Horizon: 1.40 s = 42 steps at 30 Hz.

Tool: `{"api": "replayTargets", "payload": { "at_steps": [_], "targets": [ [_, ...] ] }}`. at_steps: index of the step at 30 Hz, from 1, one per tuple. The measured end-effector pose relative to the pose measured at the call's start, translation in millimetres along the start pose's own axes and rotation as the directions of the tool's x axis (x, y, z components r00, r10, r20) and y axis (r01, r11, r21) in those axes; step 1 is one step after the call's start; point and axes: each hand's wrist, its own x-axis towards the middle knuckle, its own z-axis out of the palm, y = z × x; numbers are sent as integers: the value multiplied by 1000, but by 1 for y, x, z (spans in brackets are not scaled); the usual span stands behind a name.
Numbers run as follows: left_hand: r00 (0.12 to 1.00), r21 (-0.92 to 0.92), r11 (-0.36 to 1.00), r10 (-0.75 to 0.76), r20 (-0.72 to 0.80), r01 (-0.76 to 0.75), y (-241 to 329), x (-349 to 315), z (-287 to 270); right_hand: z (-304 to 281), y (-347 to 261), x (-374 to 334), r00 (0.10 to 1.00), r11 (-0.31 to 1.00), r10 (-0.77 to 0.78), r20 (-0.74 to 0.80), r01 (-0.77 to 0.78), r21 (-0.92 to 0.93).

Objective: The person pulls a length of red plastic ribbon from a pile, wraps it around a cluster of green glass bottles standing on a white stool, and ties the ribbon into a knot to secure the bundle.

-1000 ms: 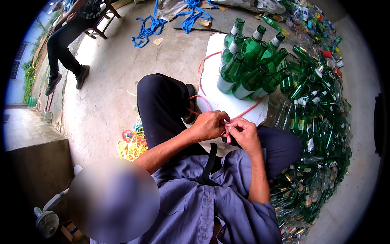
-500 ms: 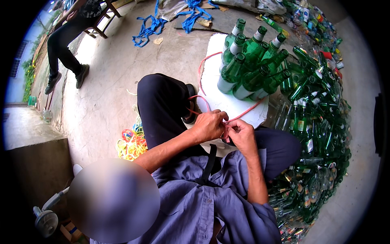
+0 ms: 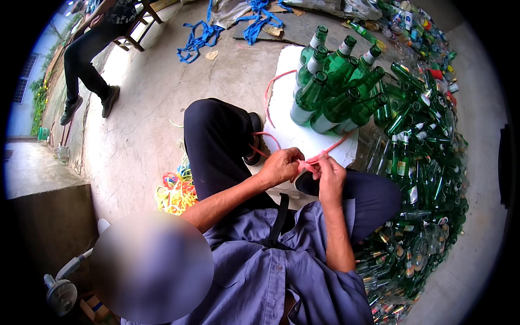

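Observation:
A flat red plastic strap (image 3: 338, 144) runs between my two hands, bunched where they meet above my lap. My left hand (image 3: 282, 167) pinches it at the left. Close beside it, my right hand (image 3: 331, 174) grips another part with fingers and thumb. Whether a knot lies between the fingertips is too small to tell. One length of the strap reaches up right towards several green glass bottles (image 3: 335, 102), which stand upright in a tight cluster on a white board (image 3: 283, 116). Another length curves along the board's left edge, near my shoe.
A large heap of green bottles (image 3: 414, 168) fills the right side, close to my right knee. Tangled yellow and red straps (image 3: 177, 193) lie on the floor at left. Blue straps (image 3: 199, 41) are farther off. A seated person (image 3: 86, 59) is at upper left.
My right hand has turned upward and moved slightly up and to the right, drawing the strap out between the hands. My left hand has shifted little. The bottles stand as before.

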Motion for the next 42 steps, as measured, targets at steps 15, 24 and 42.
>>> {"api": "replayTargets", "payload": {
  "at_steps": [15,24,42],
  "targets": [
    [984,-413,907,140,114,-81,0,-12,-17,-6,8,2,964,968,240,112,-246,48],
    [939,-528,776,-292,185,345,8,-7,-24,-5,2,-7,864,940,328,382,-259,-223],
    [974,-594,772,-171,148,226,0,-6,-27,-44,-41,-3,993,959,76,91,-48,-278]
  ]
}}
